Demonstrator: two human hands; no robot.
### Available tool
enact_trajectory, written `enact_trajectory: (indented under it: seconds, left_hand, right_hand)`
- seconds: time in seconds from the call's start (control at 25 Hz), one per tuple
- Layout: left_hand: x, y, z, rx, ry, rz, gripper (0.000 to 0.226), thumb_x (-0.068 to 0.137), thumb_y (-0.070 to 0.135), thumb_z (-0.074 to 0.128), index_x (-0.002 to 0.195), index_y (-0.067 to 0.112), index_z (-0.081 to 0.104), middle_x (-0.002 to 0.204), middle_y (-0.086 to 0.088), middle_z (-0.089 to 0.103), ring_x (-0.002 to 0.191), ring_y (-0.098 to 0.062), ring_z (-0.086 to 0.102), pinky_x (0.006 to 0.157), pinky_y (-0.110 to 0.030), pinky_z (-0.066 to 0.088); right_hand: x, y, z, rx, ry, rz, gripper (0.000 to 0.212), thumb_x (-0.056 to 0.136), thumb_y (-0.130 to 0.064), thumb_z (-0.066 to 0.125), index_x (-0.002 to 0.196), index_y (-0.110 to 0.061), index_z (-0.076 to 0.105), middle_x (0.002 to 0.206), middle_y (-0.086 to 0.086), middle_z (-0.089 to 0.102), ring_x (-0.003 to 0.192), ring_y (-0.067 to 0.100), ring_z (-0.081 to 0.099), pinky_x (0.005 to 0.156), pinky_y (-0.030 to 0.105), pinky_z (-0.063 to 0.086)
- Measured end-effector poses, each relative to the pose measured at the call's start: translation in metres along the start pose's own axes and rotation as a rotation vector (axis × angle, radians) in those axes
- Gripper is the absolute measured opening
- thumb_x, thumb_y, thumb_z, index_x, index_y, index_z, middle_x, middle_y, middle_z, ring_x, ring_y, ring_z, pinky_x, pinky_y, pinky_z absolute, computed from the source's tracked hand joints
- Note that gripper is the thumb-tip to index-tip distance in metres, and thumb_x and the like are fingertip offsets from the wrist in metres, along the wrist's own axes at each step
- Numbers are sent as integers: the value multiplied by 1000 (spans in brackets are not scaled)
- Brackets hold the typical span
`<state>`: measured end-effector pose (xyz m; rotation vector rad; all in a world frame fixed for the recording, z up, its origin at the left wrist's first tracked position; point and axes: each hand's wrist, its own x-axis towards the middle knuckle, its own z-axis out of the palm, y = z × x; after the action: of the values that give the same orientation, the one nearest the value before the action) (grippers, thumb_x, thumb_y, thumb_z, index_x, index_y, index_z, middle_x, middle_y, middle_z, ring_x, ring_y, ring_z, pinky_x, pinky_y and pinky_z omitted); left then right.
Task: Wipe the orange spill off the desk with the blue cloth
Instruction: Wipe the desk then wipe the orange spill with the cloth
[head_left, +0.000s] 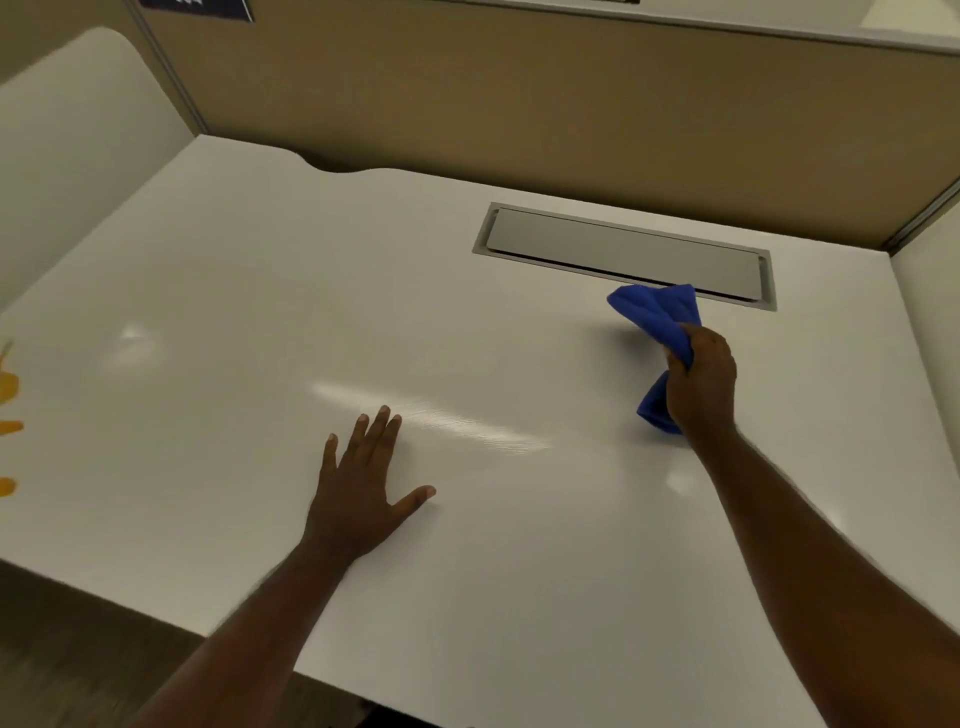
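Observation:
The white desk (270, 291) fills most of the view. My right hand (701, 379) grips the bunched blue cloth (657, 312) at the right side, just in front of the cable hatch; the cloth sticks out above and below my fist. My left hand (363, 483) lies flat on the desk near the front, fingers spread, holding nothing. The orange spill (8, 387) shows as several patches at the far left edge of the frame, mostly cut off, far from the cloth.
A grey rectangular cable hatch (623, 254) is set into the desk at the back right. Tan partition walls (519, 104) stand behind and at the right. A second white surface (78, 130) adjoins at the back left. The desk's front edge runs diagonally below my left forearm.

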<state>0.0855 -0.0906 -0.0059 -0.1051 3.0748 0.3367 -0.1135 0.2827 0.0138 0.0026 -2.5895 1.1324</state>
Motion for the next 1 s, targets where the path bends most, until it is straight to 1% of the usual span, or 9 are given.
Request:
enact_trajectory:
  seconds: [0.2, 0.36, 0.44, 0.52, 0.64, 0.72, 0.84, 1.0]
  left_hand:
    - [-41, -53, -17, 3, 17, -108, 96, 81, 80, 30, 154, 21, 10, 162, 5, 3, 149, -17, 2, 118, -51, 4]
    - [-77, -99, -28, 45, 12, -166, 95, 83, 80, 27, 154, 20, 7, 162, 3, 2, 149, -20, 2, 118, -51, 2]
    - [-94, -123, -32, 42, 11, -198, 94, 83, 80, 28, 154, 20, 9, 162, 2, 5, 149, -20, 4, 118, -53, 5]
    - [-111, -151, -38, 51, 8, -247, 94, 83, 81, 25, 154, 20, 8, 162, 2, 4, 149, -20, 2, 118, -53, 5]
    - [-133, -192, -47, 43, 22, -300, 95, 82, 81, 22, 153, 21, 3, 162, 3, -4, 148, -19, -7, 117, -52, -4]
    - [-150, -220, -52, 16, 31, -349, 96, 81, 80, 28, 153, 21, 5, 162, 3, -4, 147, -18, -11, 116, -52, -5]
    - [-171, -253, -59, -8, 32, -421, 96, 81, 78, 35, 153, 19, 11, 162, -1, 3, 148, -19, -5, 115, -55, -3]
    - [-186, -276, -64, -36, -16, -520, 97, 83, 77, 34, 153, 18, 2, 163, -3, -6, 149, -22, -5, 116, -53, -5]
  right_hand:
    - [-52, -84, 64, 110, -152, -143, 26, 95, -13, 49, 114, 3, 57, 108, 21, 63, 97, 30, 58, 87, 28, 40]
    - [-97, -144, 109, 205, -233, -170, 29, 93, -16, 46, 113, 1, 57, 106, 20, 64, 96, 30, 59, 87, 34, 45]
    - [-118, -171, 129, 243, -268, -184, 23, 94, -11, 46, 112, -2, 58, 103, 16, 64, 93, 28, 59, 86, 36, 47]
    - [-139, -203, 149, 257, -299, -224, 18, 95, -4, 48, 109, -4, 59, 101, 9, 63, 92, 26, 59, 84, 37, 48]
    - [-168, -249, 182, 275, -353, -269, 19, 93, 1, 50, 109, -4, 60, 100, 3, 61, 93, 25, 59, 85, 38, 47]
    - [-189, -279, 206, 278, -398, -306, 19, 93, -2, 50, 109, -4, 60, 101, 7, 63, 93, 25, 59, 86, 43, 49]
    - [-219, -316, 239, 274, -472, -370, 21, 91, -8, 49, 108, -9, 61, 103, 8, 65, 95, 26, 60, 87, 45, 49]
    - [-259, -352, 279, 217, -608, -384, 28, 89, -14, 48, 115, -12, 61, 114, 10, 64, 103, 27, 59, 93, 49, 47]
